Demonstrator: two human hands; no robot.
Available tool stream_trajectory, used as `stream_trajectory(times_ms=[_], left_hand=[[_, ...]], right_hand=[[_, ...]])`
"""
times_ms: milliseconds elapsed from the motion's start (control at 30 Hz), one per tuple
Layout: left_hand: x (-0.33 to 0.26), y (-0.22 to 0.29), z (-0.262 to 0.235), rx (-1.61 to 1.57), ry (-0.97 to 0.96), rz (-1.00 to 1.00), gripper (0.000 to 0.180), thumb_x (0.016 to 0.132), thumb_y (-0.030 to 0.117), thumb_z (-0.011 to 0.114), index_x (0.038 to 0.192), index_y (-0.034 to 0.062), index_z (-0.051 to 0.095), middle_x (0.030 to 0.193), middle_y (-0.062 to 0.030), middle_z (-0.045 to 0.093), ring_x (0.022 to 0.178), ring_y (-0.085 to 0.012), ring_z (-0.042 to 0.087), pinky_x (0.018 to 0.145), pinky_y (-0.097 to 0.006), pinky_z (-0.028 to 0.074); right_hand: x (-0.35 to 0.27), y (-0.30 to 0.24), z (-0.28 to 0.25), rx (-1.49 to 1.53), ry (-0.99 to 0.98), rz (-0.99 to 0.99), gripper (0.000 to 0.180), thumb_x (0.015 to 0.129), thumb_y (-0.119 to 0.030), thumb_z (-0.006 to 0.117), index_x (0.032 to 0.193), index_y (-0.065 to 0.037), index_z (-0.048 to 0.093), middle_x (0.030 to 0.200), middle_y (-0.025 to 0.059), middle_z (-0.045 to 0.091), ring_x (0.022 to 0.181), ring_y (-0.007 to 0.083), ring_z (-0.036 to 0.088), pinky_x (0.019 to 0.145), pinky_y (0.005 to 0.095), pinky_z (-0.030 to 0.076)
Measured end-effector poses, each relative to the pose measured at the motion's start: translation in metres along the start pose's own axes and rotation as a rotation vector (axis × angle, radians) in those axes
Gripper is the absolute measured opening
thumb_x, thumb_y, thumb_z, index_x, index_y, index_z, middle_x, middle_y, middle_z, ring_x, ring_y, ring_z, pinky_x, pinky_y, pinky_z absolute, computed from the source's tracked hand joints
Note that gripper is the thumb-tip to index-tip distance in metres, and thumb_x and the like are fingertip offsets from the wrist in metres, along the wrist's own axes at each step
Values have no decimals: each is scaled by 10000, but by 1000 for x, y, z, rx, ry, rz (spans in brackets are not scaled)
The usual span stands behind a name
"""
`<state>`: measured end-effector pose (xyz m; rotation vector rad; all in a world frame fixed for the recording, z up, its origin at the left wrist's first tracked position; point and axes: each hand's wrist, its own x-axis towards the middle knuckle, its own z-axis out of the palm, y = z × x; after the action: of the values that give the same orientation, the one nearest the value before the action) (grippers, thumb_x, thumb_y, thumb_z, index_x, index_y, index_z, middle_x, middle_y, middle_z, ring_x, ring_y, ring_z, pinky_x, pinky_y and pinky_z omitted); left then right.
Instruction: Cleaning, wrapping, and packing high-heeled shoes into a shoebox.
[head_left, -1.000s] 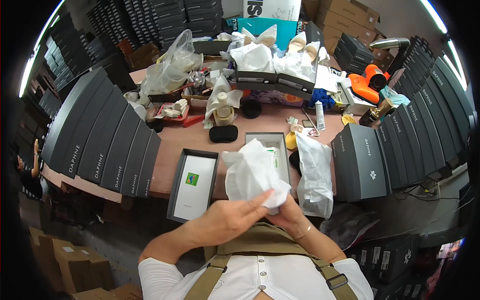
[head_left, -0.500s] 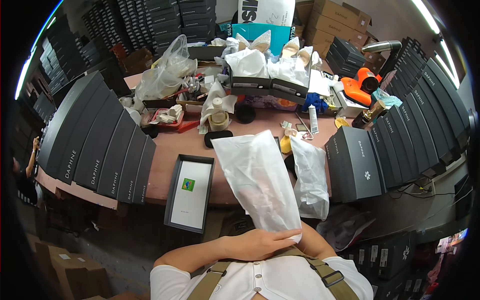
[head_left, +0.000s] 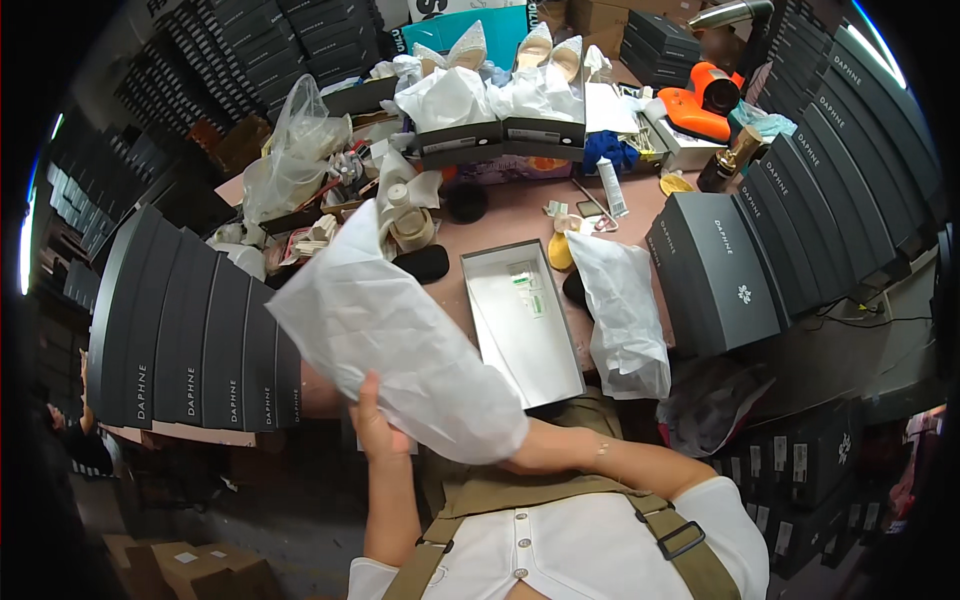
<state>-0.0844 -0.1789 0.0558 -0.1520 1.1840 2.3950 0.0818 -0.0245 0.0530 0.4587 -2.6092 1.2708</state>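
A large white cloth-like pouch (head_left: 400,345) slants across the front of me, its far end up and to the left. My left hand (head_left: 380,425) grips its lower left edge, thumb on top and the other fingers behind. At the pouch's near end is my right hand (head_left: 550,447), its fingers hidden by the white material. What the pouch contains does not show. Beyond my right wrist lies an open grey shoe box (head_left: 520,345), white inside, with small green-marked packets (head_left: 527,290) in it. A second white pouch (head_left: 620,315) lies to the right of the box.
Grey shoe boxes stand in rows at left (head_left: 165,330) and right (head_left: 715,270). Across the back are open boxes with pale shoes (head_left: 465,45) in white paper, a clear plastic bag (head_left: 290,160), an orange tool (head_left: 700,105) and a tape-like roll (head_left: 410,225).
The pouch has swung left, uncovering the open box. My left hand has moved from the pouch's near end to its left edge. The view has shifted, and the box lid at left is now mostly hidden.
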Motion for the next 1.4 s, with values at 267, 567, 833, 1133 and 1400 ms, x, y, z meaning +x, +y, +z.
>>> stream_trajectory(times_ms=[267,567,833,1133,1400], left_hand=[[-54,-58,57,1279,-745,610,941,740,16,748,1449,16,130,1317,-208,426,1141,-301,504,900,-369,459],[7,-76,103,1611,-1130,606,1020,636,211,787,1454,20,207,1123,-229,548,972,-359,575,854,-416,465],[105,-172,78,1987,-1581,933,440,706,164,701,1108,75,545,1062,-152,587,1069,-289,543,1042,-598,287],[105,12,123,1245,-401,1049,124,819,80,603,897,32,519,842,-129,583,834,-350,564,764,-408,459],[92,-44,111,1435,-955,1161,228,691,0,569,910,65,562,932,-92,595,963,-282,568,988,-479,374]], right_hand=[[-22,25,-32,970,722,511,670,922,-375,579,1398,10,304,1356,174,440,1271,230,416,1049,362,321],[-84,35,-26,1244,738,692,776,839,-509,636,1357,9,379,1284,90,508,1158,191,515,969,345,437],[-134,32,-81,264,847,614,515,978,-312,451,1390,-20,344,1336,112,481,1193,251,506,995,406,432],[-25,94,-61,606,209,724,350,868,-193,577,1129,40,556,999,116,644,879,157,607,766,306,483],[3,49,-35,-413,-227,665,491,787,-330,696,1112,-5,525,1040,186,579,982,332,580,739,417,509]])
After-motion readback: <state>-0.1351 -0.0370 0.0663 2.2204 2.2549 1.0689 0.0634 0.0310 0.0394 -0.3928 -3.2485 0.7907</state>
